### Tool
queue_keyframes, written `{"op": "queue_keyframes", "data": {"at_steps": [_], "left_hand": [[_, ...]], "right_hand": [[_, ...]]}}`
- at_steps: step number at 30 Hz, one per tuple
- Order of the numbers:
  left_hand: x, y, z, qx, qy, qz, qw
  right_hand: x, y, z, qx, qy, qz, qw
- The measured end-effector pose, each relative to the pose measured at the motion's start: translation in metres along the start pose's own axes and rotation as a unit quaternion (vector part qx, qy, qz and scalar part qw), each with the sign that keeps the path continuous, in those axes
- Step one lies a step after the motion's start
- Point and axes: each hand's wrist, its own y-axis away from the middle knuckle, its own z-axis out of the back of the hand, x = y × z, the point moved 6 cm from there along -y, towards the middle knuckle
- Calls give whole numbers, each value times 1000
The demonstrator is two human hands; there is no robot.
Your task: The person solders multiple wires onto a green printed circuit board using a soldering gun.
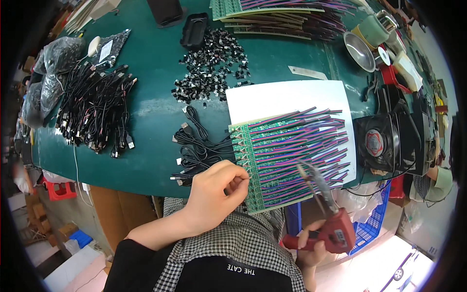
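Note:
My right hand (314, 243) grips a red pistol-shaped soldering gun (336, 232). Its metal tip reaches up and left over the colored wires (292, 168) of a green circuit board panel (254, 170). At the panel's left edge my left hand (216, 197) is closed, thumb and fingers pinched together; what sits between the fingertips is hidden. Black USB cables (199, 146) run up to that same edge, beside the hand. The panel lies on a white sheet (287, 100), its wires spread rightward in rows.
A heap of black cables (92, 107) lies at the left. Small black connectors (209, 65) are piled near a black plastic box (194, 30). More wired panels (282, 17) are stacked at the back. A black fan (382, 138) stands right of the sheet, below a metal bowl (359, 51).

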Motion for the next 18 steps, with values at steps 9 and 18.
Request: {"op": "queue_keyframes", "data": {"at_steps": [9,18], "left_hand": [[3,-2,-10,17,-122,-12,992],[5,-5,-8,-9,-71,8,997]], "right_hand": [[-17,13,-2,90,8,-136,987],[-19,13,-3,121,90,-148,977]]}}
